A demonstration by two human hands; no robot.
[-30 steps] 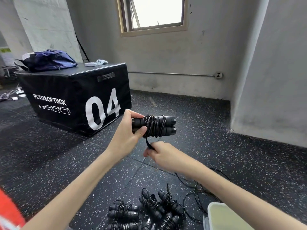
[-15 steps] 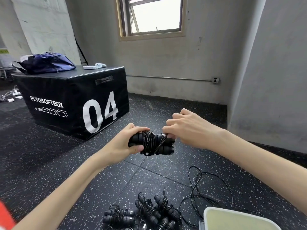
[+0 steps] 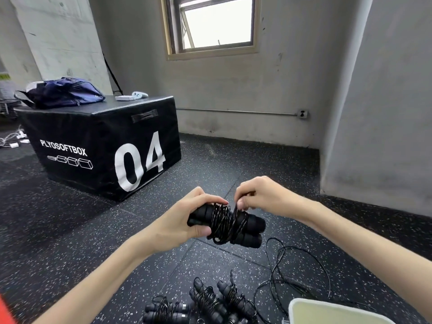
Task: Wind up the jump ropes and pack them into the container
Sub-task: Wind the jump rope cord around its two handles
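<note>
The left hand (image 3: 177, 224) grips the pair of black foam-covered jump-rope handles (image 3: 228, 224), its fingers curled over their top at the left end and the thumb pressed underneath. A thin black cord is wound many times around the middle of the handles, which are held level in the air above the dark speckled rubber floor (image 3: 70, 230). The right hand (image 3: 264, 197) sits just above the bundle, fingers bent, thumb and fingertips pinching the cord at the top of the coil.

Below, near the bottom edge, a cluster of already wound black jump ropes (image 3: 205, 302) lies on the floor. To their right a loose black cord (image 3: 299, 272) sprawls in loops, running toward the pale, round-cornered plastic container (image 3: 327, 311) at the lower right corner.

Further back stands a black padded plyometric box (image 3: 100, 146) printed in white with "PLYOSOFTBOX", a row of four small box outlines and a large "04". On its top rest a dark blue bag (image 3: 63, 92) and small white devices (image 3: 132, 96). A window (image 3: 212, 24) is set in the grey wall behind.
</note>
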